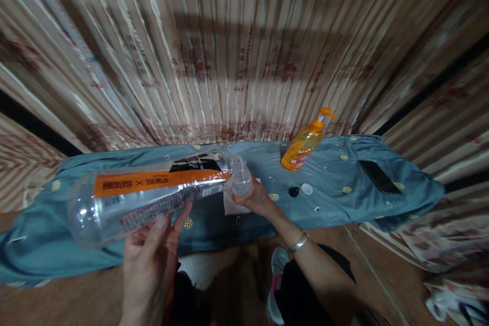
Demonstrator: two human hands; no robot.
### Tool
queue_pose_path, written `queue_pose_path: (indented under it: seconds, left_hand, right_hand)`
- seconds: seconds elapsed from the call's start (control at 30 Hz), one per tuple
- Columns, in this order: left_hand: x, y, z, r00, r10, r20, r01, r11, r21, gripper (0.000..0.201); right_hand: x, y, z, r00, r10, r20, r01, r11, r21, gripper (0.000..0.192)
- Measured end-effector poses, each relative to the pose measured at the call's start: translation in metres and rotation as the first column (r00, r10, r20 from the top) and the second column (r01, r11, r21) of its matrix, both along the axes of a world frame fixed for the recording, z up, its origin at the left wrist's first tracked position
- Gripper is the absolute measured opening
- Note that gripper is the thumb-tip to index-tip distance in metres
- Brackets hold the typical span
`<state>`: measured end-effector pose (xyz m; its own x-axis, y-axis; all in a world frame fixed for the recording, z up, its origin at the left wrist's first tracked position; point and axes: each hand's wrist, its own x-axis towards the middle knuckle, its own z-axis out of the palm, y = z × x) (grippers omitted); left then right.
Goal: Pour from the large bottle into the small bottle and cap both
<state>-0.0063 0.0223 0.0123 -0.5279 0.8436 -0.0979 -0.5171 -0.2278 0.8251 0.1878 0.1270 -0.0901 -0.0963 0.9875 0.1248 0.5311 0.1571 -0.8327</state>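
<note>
A large clear plastic drink bottle [153, 188] with a silver, orange and black label is held sideways above the cloth, its base to the left. My left hand [155, 244] supports it from below, fingers and thumb against its near side. At the neck end, my right hand [254, 196] grips a clear rounded plastic piece [241, 181] at the bottle's mouth; exactly what that piece is I cannot make out. A white tissue-like sheet [232, 206] lies on the cloth beneath, partly hidden by the right hand.
On the blue-green patterned cloth [332, 209] stands an orange pump bottle [301, 147]. Near it lie a small black cap-like item [294, 191] and a white disc [306, 189]. A dark phone [379, 177] rests farther right. Striped sheeting [244, 61] hangs behind.
</note>
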Motion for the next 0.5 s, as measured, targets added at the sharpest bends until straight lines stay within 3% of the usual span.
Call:
queue_pose_path:
  seconds: [0.5]
  left_hand:
    - [0.0007, -0.0003, 0.0001, 1.0, -0.017, -0.01, 0.017, 1.0, 0.013, 0.032]
  right_hand:
    - [-0.0006, -0.0019, 0.009, 0.999, -0.021, 0.04, 0.023, 0.998, -0.056, 0.064]
